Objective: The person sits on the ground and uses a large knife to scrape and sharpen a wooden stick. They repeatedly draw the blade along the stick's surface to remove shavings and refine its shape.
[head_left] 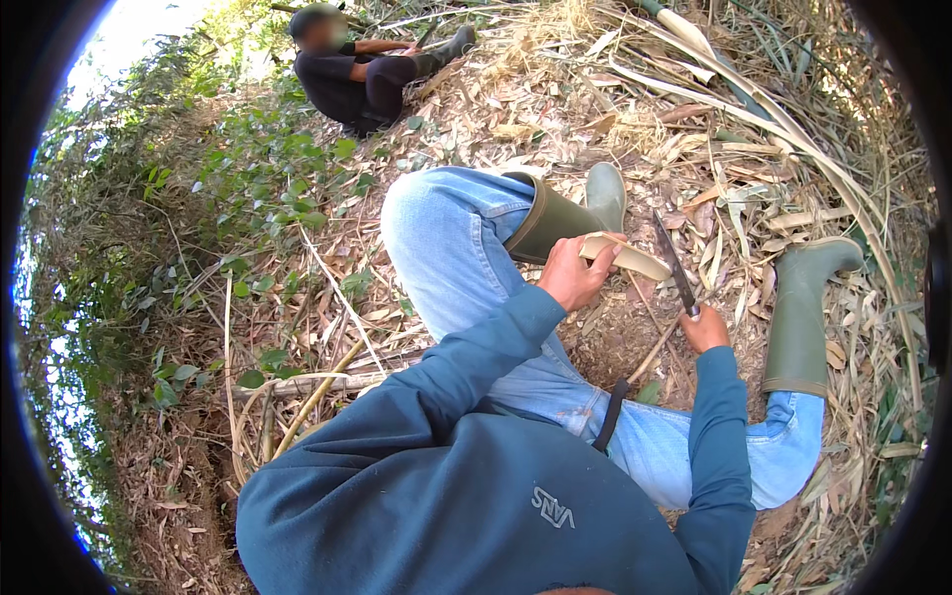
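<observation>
My left hand [573, 278] is closed around a short, pale piece of split bamboo [643, 262], which sticks out to the right past my fingers. In my right hand [706, 331] is a knife [674, 264] with a long, dark blade, gripped by its handle and pointing up and away from me. A gap separates the blade from the right end of the bamboo piece. Both hands are between my bent legs, above the ground. Part of the knife's handle is hidden inside my right fist.
Green rubber boots [801, 322] and jeans [446, 238] flank my hands. A black strap [612, 415] lies across my lap. Dry leaves [516, 104] cover the ground. Long bamboo stalks [759, 97] lie at the far right, leafy plants [288, 178] at the left. Another person [347, 84] sits at the far left.
</observation>
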Tool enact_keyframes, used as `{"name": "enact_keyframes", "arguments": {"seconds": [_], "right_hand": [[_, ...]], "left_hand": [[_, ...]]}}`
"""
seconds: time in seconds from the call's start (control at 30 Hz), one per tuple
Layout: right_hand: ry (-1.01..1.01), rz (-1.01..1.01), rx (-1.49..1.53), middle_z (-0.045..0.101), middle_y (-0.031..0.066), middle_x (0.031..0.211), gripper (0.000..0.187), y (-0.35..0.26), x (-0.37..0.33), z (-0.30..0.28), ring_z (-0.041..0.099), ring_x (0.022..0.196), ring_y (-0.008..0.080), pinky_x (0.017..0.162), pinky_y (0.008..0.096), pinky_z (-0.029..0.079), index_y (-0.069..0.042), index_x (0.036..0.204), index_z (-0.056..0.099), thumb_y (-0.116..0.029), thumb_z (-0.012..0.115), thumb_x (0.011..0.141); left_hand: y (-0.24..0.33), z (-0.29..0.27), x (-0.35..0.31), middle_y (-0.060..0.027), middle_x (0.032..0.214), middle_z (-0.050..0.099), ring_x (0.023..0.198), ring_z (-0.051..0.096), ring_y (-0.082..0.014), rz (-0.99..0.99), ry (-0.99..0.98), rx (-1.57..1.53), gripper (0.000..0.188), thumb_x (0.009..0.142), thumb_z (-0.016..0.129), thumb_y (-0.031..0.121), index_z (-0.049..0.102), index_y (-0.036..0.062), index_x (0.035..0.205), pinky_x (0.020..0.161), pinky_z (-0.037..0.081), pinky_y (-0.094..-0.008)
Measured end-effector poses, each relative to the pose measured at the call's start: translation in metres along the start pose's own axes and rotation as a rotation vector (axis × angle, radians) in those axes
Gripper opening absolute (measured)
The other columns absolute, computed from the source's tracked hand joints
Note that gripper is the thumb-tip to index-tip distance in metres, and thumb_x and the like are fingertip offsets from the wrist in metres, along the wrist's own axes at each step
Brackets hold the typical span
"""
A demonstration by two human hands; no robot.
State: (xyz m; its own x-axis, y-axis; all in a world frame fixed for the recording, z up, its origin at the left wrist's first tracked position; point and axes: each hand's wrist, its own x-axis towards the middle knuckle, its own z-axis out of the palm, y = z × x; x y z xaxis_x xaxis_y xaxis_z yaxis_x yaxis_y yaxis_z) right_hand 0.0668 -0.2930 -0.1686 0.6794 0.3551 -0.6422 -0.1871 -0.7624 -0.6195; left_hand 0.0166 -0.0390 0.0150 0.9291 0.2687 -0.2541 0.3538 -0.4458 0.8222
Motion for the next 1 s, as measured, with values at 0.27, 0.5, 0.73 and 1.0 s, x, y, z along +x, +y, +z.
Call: {"name": "enact_keyframes", "arguments": {"seconds": [0.27,0.5,0.73,1.0], "right_hand": [[0.106,-0.127,-0.087,0.065,0.0176,0.065,0.034,0.02,0.012,0.01,0.066,0.055,0.0297,0.061,0.0426,0.052,0.001,0.091,0.067,-0.032,0.066,0.082],[0.114,-0.129,-0.125,0.067,0.0252,0.08,0.039,0.006,0.001,0.002,0.067,0.079,0.0403,0.076,0.0468,0.051,0.002,0.09,0.068,-0.034,0.067,0.078],[0.052,-0.069,-0.055,0.067,0.0273,0.082,0.04,0.006,0.003,0.001,0.066,0.082,0.043,0.077,0.0487,0.05,0.003,0.09,0.067,-0.035,0.066,0.078],[0.114,-0.144,-0.098,0.066,0.0273,0.083,0.04,0.003,-0.001,-0.001,0.065,0.083,0.044,0.078,0.0494,0.05,0.003,0.091,0.067,-0.036,0.066,0.079]], "left_hand": [[-0.004,0.004,-0.001,-0.0113,0.085,0.074,0.073,0.069,-0.0111,0.017,-0.02,0.044,0.027,0.099,0.057,0.018,0.069,0.0027,0.117,0.068,0.055,-0.0276],[-0.004,0.007,-0.003,-0.0123,0.088,0.074,0.074,0.071,-0.0128,0.035,-0.015,0.046,0.025,0.098,0.057,0.015,0.069,0.001,0.114,0.067,0.055,-0.0275],[-0.007,0.008,-0.003,-0.0114,0.086,0.073,0.073,0.071,-0.0125,0.048,-0.002,0.072,0.024,0.097,0.057,0.015,0.069,0.0007,0.114,0.066,0.055,-0.0272],[-0.007,0.009,-0.003,-0.01,0.083,0.073,0.07,0.07,-0.0122,0.078,0.012,0.067,0.024,0.097,0.058,0.015,0.07,0.0023,0.113,0.064,0.054,-0.0274]]}}
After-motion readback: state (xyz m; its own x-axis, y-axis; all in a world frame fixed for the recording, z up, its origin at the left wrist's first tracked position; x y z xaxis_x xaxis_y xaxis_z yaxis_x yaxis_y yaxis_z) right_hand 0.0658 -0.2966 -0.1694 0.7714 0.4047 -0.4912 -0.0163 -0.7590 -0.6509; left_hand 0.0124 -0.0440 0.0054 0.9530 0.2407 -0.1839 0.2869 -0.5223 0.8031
